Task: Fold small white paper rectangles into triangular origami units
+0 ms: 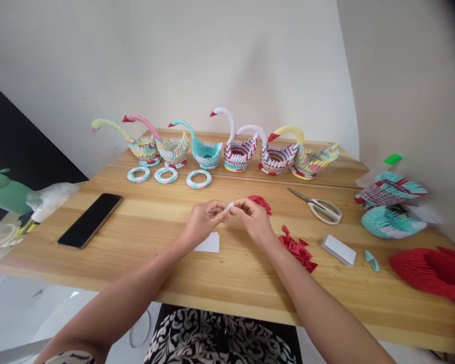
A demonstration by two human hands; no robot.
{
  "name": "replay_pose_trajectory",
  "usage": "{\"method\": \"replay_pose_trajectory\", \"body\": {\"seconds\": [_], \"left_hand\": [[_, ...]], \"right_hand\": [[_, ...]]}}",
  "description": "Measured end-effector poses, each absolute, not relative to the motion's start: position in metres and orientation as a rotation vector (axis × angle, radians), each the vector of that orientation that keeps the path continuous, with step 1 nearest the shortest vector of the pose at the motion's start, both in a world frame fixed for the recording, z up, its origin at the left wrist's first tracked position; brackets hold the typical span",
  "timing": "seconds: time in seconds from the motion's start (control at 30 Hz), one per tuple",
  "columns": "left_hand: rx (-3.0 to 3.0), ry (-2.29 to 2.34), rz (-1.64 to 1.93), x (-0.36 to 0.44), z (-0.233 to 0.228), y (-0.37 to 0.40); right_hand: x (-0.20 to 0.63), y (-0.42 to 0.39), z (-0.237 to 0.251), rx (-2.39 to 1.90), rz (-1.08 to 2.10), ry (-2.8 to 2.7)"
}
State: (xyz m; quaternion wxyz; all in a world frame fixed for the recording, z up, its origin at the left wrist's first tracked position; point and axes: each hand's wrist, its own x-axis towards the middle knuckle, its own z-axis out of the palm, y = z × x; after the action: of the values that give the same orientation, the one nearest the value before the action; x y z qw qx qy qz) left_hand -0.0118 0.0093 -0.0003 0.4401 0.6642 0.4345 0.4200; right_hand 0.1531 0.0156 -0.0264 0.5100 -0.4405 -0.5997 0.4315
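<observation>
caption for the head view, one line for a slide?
Both hands, left hand and right hand, pinch a small white paper piece above a wooden table lined with paper swans.

Even, soft daylight fills the scene; shadows beneath the hands are faint. Wide-angle distortion bends the wooden table (212,283) edges and the wall (212,60). The far right corners blur and darken. Centre focus is sharp.

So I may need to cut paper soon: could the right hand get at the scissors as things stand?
Probably yes: the scissors lie on bare table beside the right hand, nothing between, though it pinches a small white paper piece.
</observation>
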Motion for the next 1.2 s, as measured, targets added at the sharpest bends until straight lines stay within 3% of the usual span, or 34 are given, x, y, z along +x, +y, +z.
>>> {"method": "replay_pose_trajectory", "body": {"seconds": [0.43,0.67,0.97,1.2], "left_hand": [[1.882,1.09,1.158,-0.011,-0.002,0.006],[1.965,1.128,1.148,-0.011,-0.002,0.004],[1.469,0.865,1.047,-0.011,0.007,0.006],[1.421,0.906,0.985,-0.012,0.007,0.008]], "right_hand": [[0.153,0.014,-0.027,-0.981,1.118,-1.364],[0.156,0.011,-0.019,-1.016,0.948,-1.453],[0.155,0.009,-0.017,-0.984,0.97,-1.402],[0.155,0.008,-0.014,-1.035,0.857,-1.515]]}}
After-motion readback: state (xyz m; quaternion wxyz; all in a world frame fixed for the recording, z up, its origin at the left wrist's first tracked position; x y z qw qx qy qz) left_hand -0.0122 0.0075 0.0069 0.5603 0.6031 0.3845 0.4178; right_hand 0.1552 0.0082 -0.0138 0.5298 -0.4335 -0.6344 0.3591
